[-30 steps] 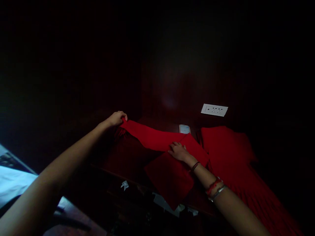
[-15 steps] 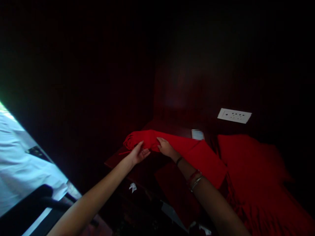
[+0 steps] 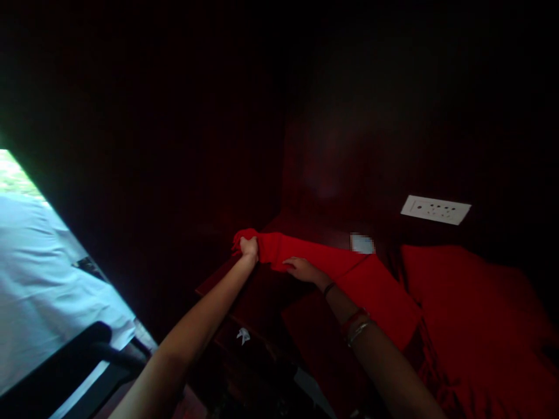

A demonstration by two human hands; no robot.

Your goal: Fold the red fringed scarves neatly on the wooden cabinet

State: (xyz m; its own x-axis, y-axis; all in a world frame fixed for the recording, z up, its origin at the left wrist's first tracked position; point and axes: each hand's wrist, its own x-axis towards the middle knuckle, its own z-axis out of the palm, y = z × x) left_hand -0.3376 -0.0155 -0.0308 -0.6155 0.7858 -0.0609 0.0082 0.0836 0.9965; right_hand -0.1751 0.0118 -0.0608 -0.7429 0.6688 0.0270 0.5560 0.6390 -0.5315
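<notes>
A long red scarf [image 3: 321, 249] with tassels at its left end lies folded in a strip across a dark red table [image 3: 262, 291]. My left hand [image 3: 249, 247] is closed around the scarf near that tasselled end, bunching it. My right hand [image 3: 303, 269] rests with fingers stretched out on the scarf's near edge, a short way to the right. Toward the right, the strip bends and widens into a flat panel. Deep shade hides the detail of the folds.
Another red fringed cloth [image 3: 471, 297] is spread at the right. A white socket panel [image 3: 435, 209] is on the dark wall. A small pale item [image 3: 362, 243], blurred out, sits behind the scarf. A black chair armrest [image 3: 105, 343] and pale fabric [image 3: 48, 279] are at left.
My left hand has gone from half open beside the scarf to closed around its tasselled end. My right hand has flattened on the near edge. The view has shifted slightly left.
</notes>
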